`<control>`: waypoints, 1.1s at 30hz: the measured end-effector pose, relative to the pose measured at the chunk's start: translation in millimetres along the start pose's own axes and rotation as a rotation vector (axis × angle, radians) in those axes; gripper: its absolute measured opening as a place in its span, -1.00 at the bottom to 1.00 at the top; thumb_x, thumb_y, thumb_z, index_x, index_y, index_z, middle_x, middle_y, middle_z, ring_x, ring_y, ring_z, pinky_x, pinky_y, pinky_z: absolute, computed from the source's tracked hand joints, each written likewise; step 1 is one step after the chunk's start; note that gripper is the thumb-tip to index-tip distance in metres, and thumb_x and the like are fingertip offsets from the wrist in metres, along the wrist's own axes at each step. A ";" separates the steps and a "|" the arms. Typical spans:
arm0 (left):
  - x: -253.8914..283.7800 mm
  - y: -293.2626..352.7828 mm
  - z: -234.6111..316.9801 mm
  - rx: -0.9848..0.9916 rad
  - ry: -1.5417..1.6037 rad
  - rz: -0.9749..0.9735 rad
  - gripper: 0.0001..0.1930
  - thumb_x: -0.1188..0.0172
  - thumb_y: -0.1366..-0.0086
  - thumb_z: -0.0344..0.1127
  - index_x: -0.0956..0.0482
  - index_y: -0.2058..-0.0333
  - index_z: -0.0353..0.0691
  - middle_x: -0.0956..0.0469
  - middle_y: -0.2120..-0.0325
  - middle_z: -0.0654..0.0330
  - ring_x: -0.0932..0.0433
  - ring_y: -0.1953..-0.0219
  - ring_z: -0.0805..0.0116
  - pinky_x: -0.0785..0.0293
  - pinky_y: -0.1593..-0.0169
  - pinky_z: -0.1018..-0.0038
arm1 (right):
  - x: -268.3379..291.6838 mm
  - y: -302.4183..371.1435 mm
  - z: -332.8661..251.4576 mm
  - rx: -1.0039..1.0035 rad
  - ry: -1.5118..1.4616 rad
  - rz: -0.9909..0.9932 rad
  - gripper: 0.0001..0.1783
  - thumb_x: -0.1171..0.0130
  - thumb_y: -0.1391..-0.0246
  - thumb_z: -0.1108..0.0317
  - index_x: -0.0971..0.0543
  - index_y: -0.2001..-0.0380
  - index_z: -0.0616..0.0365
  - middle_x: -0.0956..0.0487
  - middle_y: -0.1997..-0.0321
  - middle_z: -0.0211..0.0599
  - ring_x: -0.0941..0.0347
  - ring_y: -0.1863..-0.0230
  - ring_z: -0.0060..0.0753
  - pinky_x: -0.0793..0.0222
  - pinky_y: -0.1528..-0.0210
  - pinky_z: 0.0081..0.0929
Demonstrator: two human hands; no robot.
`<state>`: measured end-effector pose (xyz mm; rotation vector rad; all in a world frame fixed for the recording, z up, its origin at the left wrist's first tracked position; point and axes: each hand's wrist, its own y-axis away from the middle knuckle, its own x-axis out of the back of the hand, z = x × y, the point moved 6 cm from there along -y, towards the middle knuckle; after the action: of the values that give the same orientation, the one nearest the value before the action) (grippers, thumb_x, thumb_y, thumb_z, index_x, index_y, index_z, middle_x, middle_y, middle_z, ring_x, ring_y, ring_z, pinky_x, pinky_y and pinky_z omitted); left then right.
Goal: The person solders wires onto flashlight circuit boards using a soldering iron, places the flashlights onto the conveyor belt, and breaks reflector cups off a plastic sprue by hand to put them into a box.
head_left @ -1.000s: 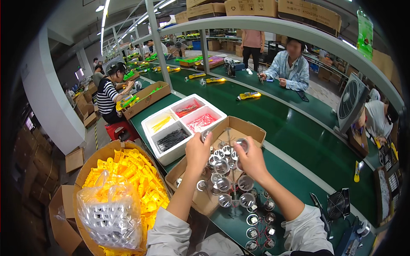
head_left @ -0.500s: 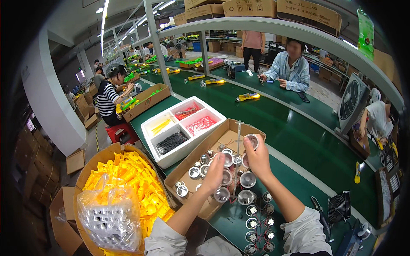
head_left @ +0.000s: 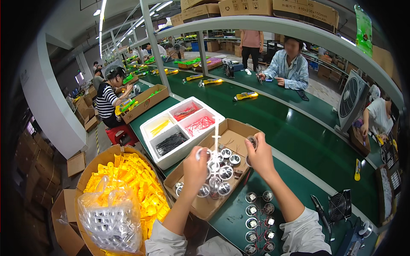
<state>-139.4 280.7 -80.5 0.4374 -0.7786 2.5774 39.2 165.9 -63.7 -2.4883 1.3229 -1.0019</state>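
A clear plastic sprue (head_left: 216,138) with round clear lens cups along it stands upright over the cardboard tray (head_left: 241,128). My left hand (head_left: 193,170) is closed on its left side, fingers at a cup near the middle. To the right, my right hand (head_left: 261,158) is closed around a clear round lens cup (head_left: 252,142), apart from the sprue; part of another round rim shows by its fingers. Inside the tray, behind and below the sprue, lie several silvery round lamp pieces (head_left: 234,159), some hidden by the sprue and my left hand.
A white foam box (head_left: 149,128) holds red, yellow and black wires. Yellow plastic shells (head_left: 147,192) and a bag of silvery parts (head_left: 110,217) fill a carton at left. Rows of wired lamp pieces (head_left: 252,224) lie near my right forearm. A green conveyor (head_left: 290,128) runs beyond.
The sprue has shifted left and up with my left hand. My right hand has drawn apart from it, holding a lens cup, and the gap between my hands has widened.
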 end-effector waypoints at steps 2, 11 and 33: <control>15.1 -3.6 -2.3 0.027 0.093 0.060 -0.56 0.16 -0.28 -0.01 -0.38 0.34 -0.36 -0.41 0.57 0.24 -0.39 0.64 0.47 -0.32 0.54 0.48 | 3.5 -8.2 -4.7 -0.029 -0.260 -0.079 -0.69 -0.06 -0.01 0.21 -0.29 0.36 0.23 -0.48 0.58 -0.19 -0.44 0.52 -0.24 -0.30 0.47 -0.41; 18.7 7.2 -29.5 0.244 0.350 0.279 -0.57 0.15 -0.29 -0.06 -0.40 0.32 -0.43 -0.45 0.50 0.18 -0.38 0.44 0.47 -0.31 0.31 0.54 | -58.8 37.4 -33.7 0.019 -0.416 -0.575 -0.48 0.15 -0.10 -0.03 -0.31 0.11 0.23 -0.47 0.30 -0.03 -0.43 0.22 -0.22 -0.28 0.16 -0.42; -8.8 -7.2 -28.7 0.236 0.825 0.078 -0.61 0.20 -0.29 0.00 -0.34 0.41 -0.26 -0.31 0.67 0.32 -0.34 0.69 0.47 -0.27 0.59 0.58 | -27.0 41.5 -42.4 0.154 -0.297 -0.142 -0.71 -0.11 0.02 0.19 -0.38 0.40 0.21 -0.46 0.65 -0.29 -0.39 0.68 -0.41 -0.26 0.63 -0.50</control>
<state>-133.5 300.2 -103.5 -0.5851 -0.1955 2.5727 -26.0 169.3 -61.8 -2.5182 0.9573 -0.6924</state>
